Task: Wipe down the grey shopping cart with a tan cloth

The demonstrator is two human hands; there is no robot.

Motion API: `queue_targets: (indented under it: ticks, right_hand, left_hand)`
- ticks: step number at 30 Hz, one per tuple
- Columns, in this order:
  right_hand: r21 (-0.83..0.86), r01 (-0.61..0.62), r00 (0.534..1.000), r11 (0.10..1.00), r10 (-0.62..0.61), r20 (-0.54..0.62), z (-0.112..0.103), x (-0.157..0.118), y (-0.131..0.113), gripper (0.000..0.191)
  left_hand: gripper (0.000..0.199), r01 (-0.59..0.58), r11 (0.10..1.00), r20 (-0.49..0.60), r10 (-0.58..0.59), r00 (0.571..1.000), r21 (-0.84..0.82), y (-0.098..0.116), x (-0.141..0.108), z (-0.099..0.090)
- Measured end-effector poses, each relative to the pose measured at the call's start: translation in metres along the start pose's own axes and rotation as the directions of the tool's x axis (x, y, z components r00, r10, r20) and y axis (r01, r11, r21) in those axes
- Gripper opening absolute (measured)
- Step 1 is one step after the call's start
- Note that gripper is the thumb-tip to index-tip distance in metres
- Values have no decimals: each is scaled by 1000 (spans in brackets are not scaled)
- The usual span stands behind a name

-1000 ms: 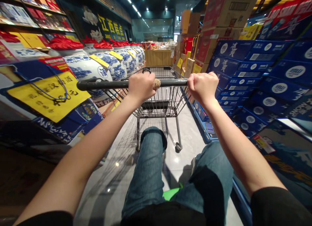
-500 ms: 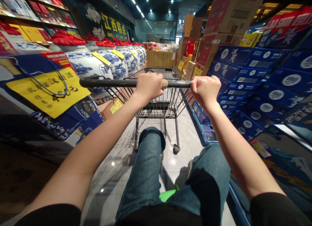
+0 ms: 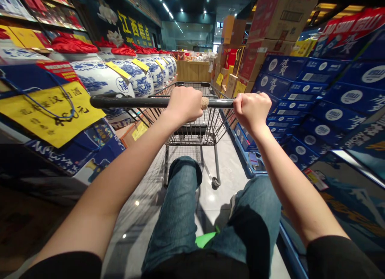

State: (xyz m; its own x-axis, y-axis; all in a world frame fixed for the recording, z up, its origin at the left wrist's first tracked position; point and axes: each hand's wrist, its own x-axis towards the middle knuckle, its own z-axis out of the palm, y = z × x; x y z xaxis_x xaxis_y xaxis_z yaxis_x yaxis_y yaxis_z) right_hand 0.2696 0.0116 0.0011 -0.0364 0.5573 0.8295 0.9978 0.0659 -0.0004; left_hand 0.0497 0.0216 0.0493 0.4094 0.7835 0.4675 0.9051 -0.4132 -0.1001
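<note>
A dark shopping cart handle (image 3: 132, 102) runs across the view in front of me. Around its middle is wrapped my left hand (image 3: 185, 104), its fingers closed on the bar. My right hand (image 3: 253, 110) grips the bar's right end. Between the two hands, close by my left hand, a small brown fuzzy object (image 3: 205, 103) sits at the bar. Beyond the handle shows the black wire basket of the cart (image 3: 210, 128), its inside only partly visible. One wheel (image 3: 215, 182) shows on the floor below.
Blue-and-white jars (image 3: 96, 76) with red cloth tops line the left side, behind bags with a yellow price sign (image 3: 54, 114). Stacked blue boxes (image 3: 333, 114) and tall cartons (image 3: 270, 22) stand on the right. A wooden counter (image 3: 192, 71) is ahead.
The jars, bags and box stacks have shifted slightly left in view. Relative to my right hand, the bar has slid a little left. Both hands remain closed on it.
</note>
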Motion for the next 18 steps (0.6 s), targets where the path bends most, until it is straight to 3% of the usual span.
queue_targets:
  ticks: [3,5,10,12,14,18]
  right_hand:
    - [-9,-7,1000,1000,7,-5,0,-1,1,48]
    - [-5,-12,1000,1000,12,-14,0,-1,0,48]
    - [6,-21,1000,1000,21,19,-4,-1,-3,49]
    - [-4,-21,998,1000,21,58,-7,0,-4,50]
    - [-12,-19,997,1000,20,79,-9,1,-5,50]
    - [-4,-18,998,1000,18,68,-9,0,-4,47]
  left_hand:
    - [32,-34,999,188,33,982,1,-2,16,-13]
    - [33,-47,999,222,41,974,21,0,17,-15]
    - [46,-1,1000,-64,1,998,10,10,-7,5]
    - [47,9,1000,-90,-9,996,0,12,-10,7]
    - [42,9,1000,-28,-9,1000,4,12,-2,2]
    - [32,-58,998,221,49,974,34,8,21,-15]
